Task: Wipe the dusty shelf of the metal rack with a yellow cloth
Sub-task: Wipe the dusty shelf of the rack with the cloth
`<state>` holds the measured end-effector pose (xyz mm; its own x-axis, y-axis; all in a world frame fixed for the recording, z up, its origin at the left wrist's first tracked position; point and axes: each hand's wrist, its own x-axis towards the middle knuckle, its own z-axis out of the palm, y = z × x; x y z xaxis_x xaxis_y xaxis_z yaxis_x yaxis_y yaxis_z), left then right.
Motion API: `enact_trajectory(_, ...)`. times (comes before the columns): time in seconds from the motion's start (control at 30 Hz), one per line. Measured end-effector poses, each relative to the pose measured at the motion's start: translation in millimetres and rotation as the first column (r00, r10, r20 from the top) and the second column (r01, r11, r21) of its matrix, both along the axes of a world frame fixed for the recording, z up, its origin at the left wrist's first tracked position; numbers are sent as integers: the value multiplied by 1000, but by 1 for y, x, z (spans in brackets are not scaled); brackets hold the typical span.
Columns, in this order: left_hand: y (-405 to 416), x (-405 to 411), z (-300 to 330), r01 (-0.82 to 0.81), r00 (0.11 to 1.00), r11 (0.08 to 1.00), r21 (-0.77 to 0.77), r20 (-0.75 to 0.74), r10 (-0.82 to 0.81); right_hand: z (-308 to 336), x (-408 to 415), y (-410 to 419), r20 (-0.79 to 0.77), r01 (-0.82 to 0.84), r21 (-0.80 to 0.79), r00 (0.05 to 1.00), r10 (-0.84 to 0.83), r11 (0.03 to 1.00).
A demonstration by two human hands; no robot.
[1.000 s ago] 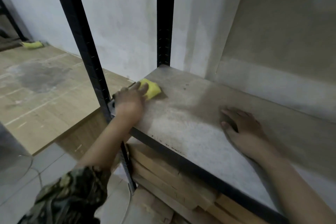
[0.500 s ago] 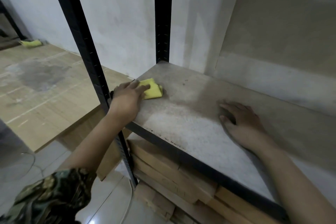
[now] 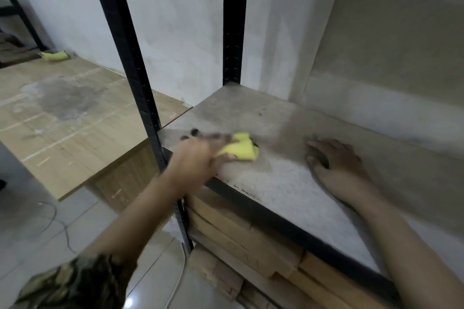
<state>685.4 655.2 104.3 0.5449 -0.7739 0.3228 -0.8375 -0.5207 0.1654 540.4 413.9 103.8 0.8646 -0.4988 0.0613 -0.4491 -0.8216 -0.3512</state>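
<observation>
My left hand (image 3: 198,158) grips the yellow cloth (image 3: 241,149) and presses it on the dusty grey shelf (image 3: 281,180) near its front left corner; the hand is motion-blurred. Flat on the shelf to the right of the cloth rests my right hand (image 3: 336,163), palm down, fingers spread, holding nothing. The shelf sits in a black metal rack, with a front post (image 3: 130,57) and a back post (image 3: 233,20). A paler streak of the shelf lies between the cloth and the front edge.
Wooden planks (image 3: 241,241) are stacked under the shelf. A low wooden board (image 3: 62,118) with a dark stain lies left of the rack, with another yellow cloth (image 3: 54,55) at its far end. A thin cable (image 3: 60,228) runs over the tiled floor.
My left hand has slid the cloth to the right and toward the front edge of the shelf. My right hand has stayed flat in the same spot.
</observation>
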Motion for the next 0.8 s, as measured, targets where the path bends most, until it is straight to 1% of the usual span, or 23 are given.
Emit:
enact_trajectory(0.03, 0, -22, 2, 72, 996, 997, 2, 45, -72, 0, 0, 0, 3, -1, 0, 1000, 1, 1000)
enact_trajectory(0.07, 1, -40, 3, 103, 991, 995, 15, 86, -104, 0, 0, 0, 7, -3, 1, 1000, 3, 1000)
enact_trajectory(0.1, 2, -51, 4, 89, 990, 996, 18, 106, -91, 1, 1, 0, 8, -4, 2, 1000, 4, 1000)
enact_trajectory(0.13, 2, -55, 8, 20, 996, 1000, 12, 89, -21, 1, 1, -1, 7, -4, 3, 1000, 4, 1000)
enact_trajectory(0.17, 1, -54, 17, -89, 995, 996, -9, 34, 89, 1, 1, -1, 8, -5, 3, 1000, 5, 1000)
enact_trajectory(0.2, 1, -44, 22, -212, 977, 976, -56, -8, 212, 0, 0, -1, 8, -6, 4, 1000, 6, 1000)
enact_trajectory(0.23, 2, -29, 27, -316, 948, 939, -134, -20, 316, 0, 0, -2, 11, -7, 3, 1000, 7, 1000)
enact_trajectory(0.27, 2, -11, 31, -394, 918, 903, -172, -22, 396, -1, -1, -2, 13, -9, 1, 1000, 9, 1000)
enact_trajectory(0.3, 2, 7, 32, -452, 890, 882, -131, -7, 455, -1, -1, -2, 14, -13, -2, 1000, 13, 1000)
enact_trajectory(0.33, 1, 22, 28, -478, 878, 877, -46, 19, 479, -2, -1, -2, 17, -15, -3, 1000, 15, 1000)
enact_trajectory(0.4, -5, 36, 12, -458, 888, 883, 105, 16, 459, -2, -1, -2, 24, -13, -5, 1000, 13, 1000)
enact_trajectory(0.47, -10, 34, -2, -442, 896, 884, 156, 19, 444, -3, -1, -2, 31, -13, -5, 999, 14, 1000)
enact_trajectory(0.57, -16, 12, -6, -422, 904, 894, 153, -11, 428, -4, -2, -2, 33, -8, -5, 999, 8, 1000)
enact_trajectory(0.67, -27, -30, 2, -381, 916, 914, 139, -74, 394, -5, -2, -3, 40, 2, -8, 999, -1, 1000)
enact_trajectory(0.73, -40, -69, 4, -305, 941, 944, 122, -116, 319, -6, -1, -5, 54, -3, -2, 999, 3, 1000)
enact_trajectory(0.8, -52, -102, 4, -163, 968, 983, 87, -180, 177, -6, 0, -9, 131, 5, 20, 991, -8, 1000)
